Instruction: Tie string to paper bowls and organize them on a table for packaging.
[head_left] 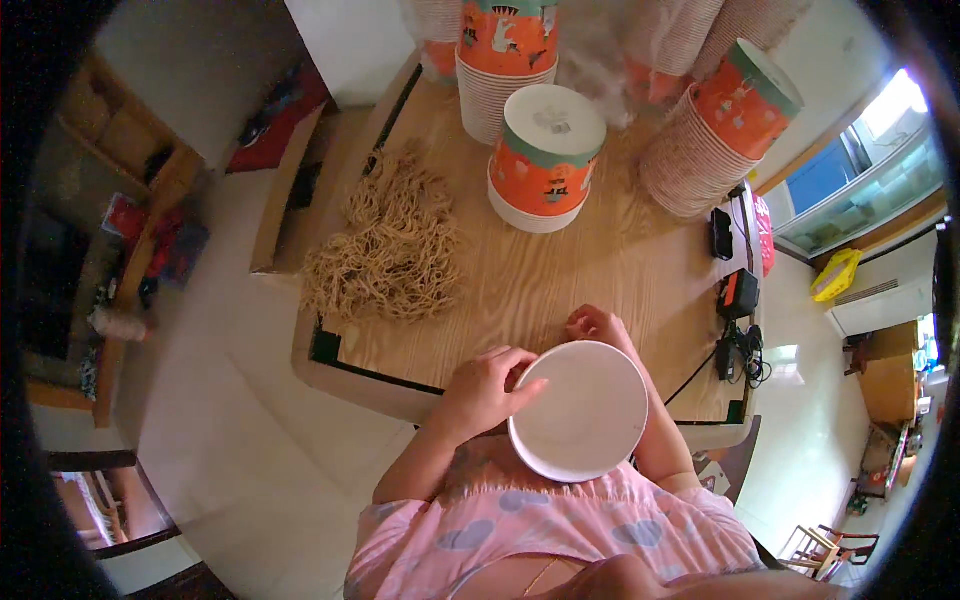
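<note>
One hand (483, 393), the left, grips a white bowl (580, 412).

Bright window (862, 165), flr (220, 400) prob. tile

bowl (580, 415): white inside | upturned tub (547, 165): orange-and-green | strands (395, 250): tan | tabletop (515, 275): brown wood-grain | shirt (560, 512): pink, grey-blotched

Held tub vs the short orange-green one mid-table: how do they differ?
Pose: the held tub turns its open mouth to the camera; the mid-table tub is upside down, base up.
Look: the held tub shows a white inside; the mid-table tub shows orange and green outside.
Support: the left hand grips the held tub; the mid-table tub stands untouched.
Shared: both round.
</note>
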